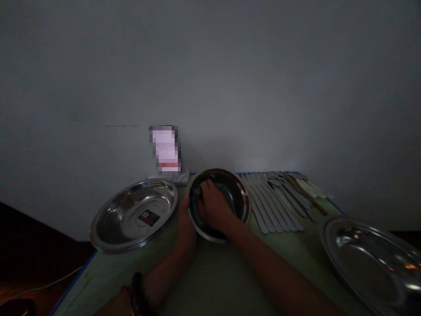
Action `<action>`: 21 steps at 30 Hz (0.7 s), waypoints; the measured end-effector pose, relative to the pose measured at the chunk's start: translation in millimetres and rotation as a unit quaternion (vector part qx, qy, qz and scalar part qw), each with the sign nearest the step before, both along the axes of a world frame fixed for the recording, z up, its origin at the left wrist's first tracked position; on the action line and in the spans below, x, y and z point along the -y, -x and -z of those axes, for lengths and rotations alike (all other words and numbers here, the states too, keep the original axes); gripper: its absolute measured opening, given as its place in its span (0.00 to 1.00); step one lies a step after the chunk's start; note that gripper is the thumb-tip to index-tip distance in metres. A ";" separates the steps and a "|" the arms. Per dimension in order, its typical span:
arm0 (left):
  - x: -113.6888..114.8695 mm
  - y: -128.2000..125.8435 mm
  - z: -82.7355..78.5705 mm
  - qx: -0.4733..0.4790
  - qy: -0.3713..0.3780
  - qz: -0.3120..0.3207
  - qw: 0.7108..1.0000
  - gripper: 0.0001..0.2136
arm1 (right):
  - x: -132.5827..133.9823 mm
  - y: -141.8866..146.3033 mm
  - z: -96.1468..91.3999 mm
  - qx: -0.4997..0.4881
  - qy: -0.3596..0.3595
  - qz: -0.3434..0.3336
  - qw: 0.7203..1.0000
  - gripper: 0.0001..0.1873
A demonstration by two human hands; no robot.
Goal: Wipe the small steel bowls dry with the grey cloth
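A round stainless steel bowl [245, 199] is tipped up slightly at the middle of the table, its dark inside facing me. Around its left outer side curls my left hand [186, 224], steadying it at the rim. Inside the bowl, my right hand [210, 202] is closed with fingers bent against the left inner wall. A small greyish, rough-looking lump [196, 192] shows by those fingertips; its kind is too dim to make out. The bowl's bottom is partly hidden by my right hand and wrist.
Left of the bowl lies an oval steel dish [108, 240] with a dark label. Several forks [272, 210] lie in a row at the right, beside spoons [289, 193] and other cutlery. Another steel dish [332, 245] sits at the near right. A phone [167, 149] leans against the wall.
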State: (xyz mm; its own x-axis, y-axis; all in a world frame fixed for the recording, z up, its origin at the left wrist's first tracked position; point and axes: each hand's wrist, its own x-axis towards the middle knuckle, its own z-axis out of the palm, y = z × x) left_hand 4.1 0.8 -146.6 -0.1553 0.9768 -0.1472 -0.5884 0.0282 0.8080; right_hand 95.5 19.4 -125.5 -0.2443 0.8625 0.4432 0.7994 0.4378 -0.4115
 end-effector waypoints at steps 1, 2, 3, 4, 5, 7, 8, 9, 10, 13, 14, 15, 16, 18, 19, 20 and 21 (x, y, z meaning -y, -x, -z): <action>3.1 -2.4 -5.1 -0.009 0.005 -0.026 1.000 0.08 | 0.3 -0.6 0.0 0.000 -0.007 -0.004 1.000 0.10; 5.8 -4.7 -10.2 -0.012 0.012 -0.035 0.999 0.08 | 0.6 -1.3 -0.2 -0.001 -0.013 -0.007 1.000 0.10; 8.1 -6.7 -14.8 -0.011 0.022 -0.035 0.999 0.08 | 1.1 -2.1 -0.7 -0.001 -0.015 -0.012 1.000 0.10; 9.8 -8.2 -18.6 -0.006 0.031 -0.024 0.999 0.09 | 1.9 -3.1 -1.6 0.000 -0.013 -0.018 1.000 0.09; 11.1 -9.4 -21.7 0.000 0.042 -0.014 0.999 0.09 | 3.0 -4.2 -2.8 0.003 -0.007 -0.027 1.000 0.09; 12.8 -10.9 -25.6 0.001 0.060 -0.012 0.998 0.09 | 6.0 -6.4 -6.1 0.018 0.016 -0.045 0.999 0.10; 13.4 -11.6 -26.8 -0.003 0.067 -0.018 0.998 0.08 | 7.7 -7.4 -7.8 0.028 0.028 -0.050 0.998 0.11; 14.0 -12.2 -27.7 -0.006 0.073 -0.025 0.997 0.08 | 9.3 -8.2 -9.4 0.040 0.038 -0.051 0.997 0.13; 14.6 -12.9 -28.3 -0.007 0.078 -0.030 0.996 0.08 | 10.5 -8.8 -10.7 0.050 0.044 -0.049 0.997 0.14; 16.1 -14.7 -29.6 -0.002 0.091 -0.035 0.995 0.10 | 11.1 -9.0 -11.7 0.057 0.052 -0.038 0.996 0.16; 16.3 -15.0 -29.8 0.000 0.091 -0.038 0.995 0.09 | 10.0 -8.7 -11.2 0.051 0.056 -0.035 0.997 0.16; 16.4 -15.1 -29.9 0.002 0.087 -0.040 0.995 0.09 | 8.5 -8.4 -10.5 0.039 0.063 -0.031 0.997 0.16; 16.3 -15.1 -30.0 0.006 0.080 -0.037 0.996 0.09 | 6.6 -8.2 -9.8 0.019 0.075 -0.028 0.997 0.16; 15.7 -14.7 -30.3 0.021 0.071 -0.016 0.997 0.09 | 3.0 -8.1 -8.9 -0.031 0.110 -0.033 0.993 0.15; 15.2 -14.5 -30.4 0.031 0.070 -0.005 0.997 0.10 | 1.9 -8.2 -9.0 -0.054 0.126 -0.040 0.990 0.14; 14.7 -14.2 -30.4 0.041 0.069 0.005 0.997 0.12 | 1.6 -8.6 -9.6 -0.071 0.139 -0.050 0.987 0.13; 14.1 -14.0 -30.2 0.050 0.069 0.008 0.996 0.13 | 2.3 -9.0 -10.5 -0.079 0.147 -0.062 0.984 0.12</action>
State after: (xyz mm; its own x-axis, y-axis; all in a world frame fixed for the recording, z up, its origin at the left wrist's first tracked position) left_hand 18.1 -13.3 -116.3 -0.1185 0.9484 -0.2940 -0.6645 0.1442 0.7332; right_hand 104.5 17.1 -115.1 -0.3037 0.9270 0.2200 0.6636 0.3716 -0.6493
